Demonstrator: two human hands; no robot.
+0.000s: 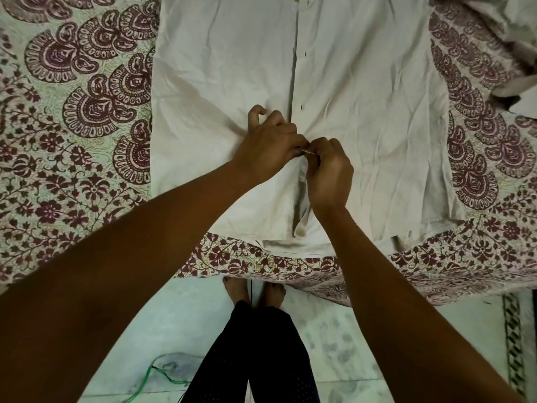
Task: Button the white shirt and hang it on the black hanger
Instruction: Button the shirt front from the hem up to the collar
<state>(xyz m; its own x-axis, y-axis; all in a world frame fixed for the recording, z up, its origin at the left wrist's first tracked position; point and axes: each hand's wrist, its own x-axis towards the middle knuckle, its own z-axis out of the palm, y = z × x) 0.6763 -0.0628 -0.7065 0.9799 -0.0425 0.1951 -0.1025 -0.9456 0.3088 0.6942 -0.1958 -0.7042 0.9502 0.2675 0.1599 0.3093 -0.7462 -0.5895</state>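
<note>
Both our hands meet at the front opening of the white shirt [363, 97], low down near its hem. Our left hand [268, 144] has its fingers curled and pinches the edge of the cloth, with the little finger hooked up free of it. Our right hand [328, 173] pinches the same edge from the other side, knuckles bent, touching the left. What lies between the fingertips is hidden by the hands themselves, so we cannot tell whether a button is through.

Above our hands the shirt's front strip [299, 82] runs straight and closed, with small dark marks along it. Below them the two front edges gape a little. The shirt lies flat, front up, on a patterned bedsheet [72, 126] with maroon paisley and flowers, which shows on both sides of the shirt and under its hem. To the upper right of the shirt lies another pale cloth [511, 30], rumpled. Below the shirt's hem, past the sheet's edge, are a pale tiled floor [180, 321], our bare feet [252, 289], dark trousers [261, 359] and a green cord [145, 379]. Our forearms cross over part of the sheet and floor.
</note>
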